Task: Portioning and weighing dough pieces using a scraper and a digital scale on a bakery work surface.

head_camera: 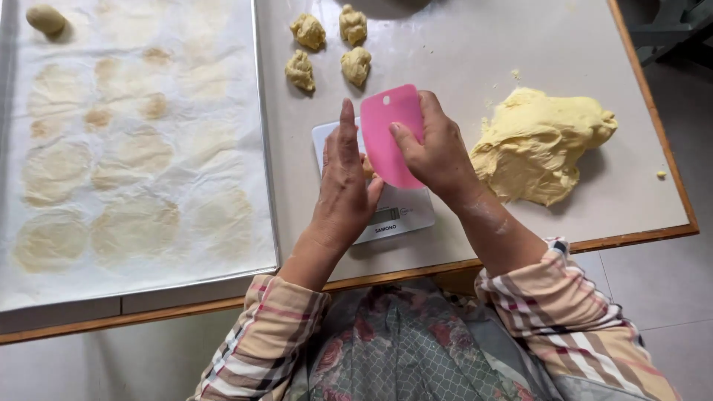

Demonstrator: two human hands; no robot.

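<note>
Both hands (386,160) hold a pink scraper (390,134) over a scale (401,212).

Bright, even daylight, soft short shadows to the right of the large lump of pale yellow dough (542,145) and under the forearms, mild sheen on the off-white tabletop (475,52), sharp focus throughout, slight wide-angle bending at the edges

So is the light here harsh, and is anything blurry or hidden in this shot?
Head view: soft, even daylight; the big dough mass and the dough ball cast only faint shadows. No glare on the table. Focus is sharp throughout. The pink scraper in the right hand and the left hand hide most of the white scale.
</note>
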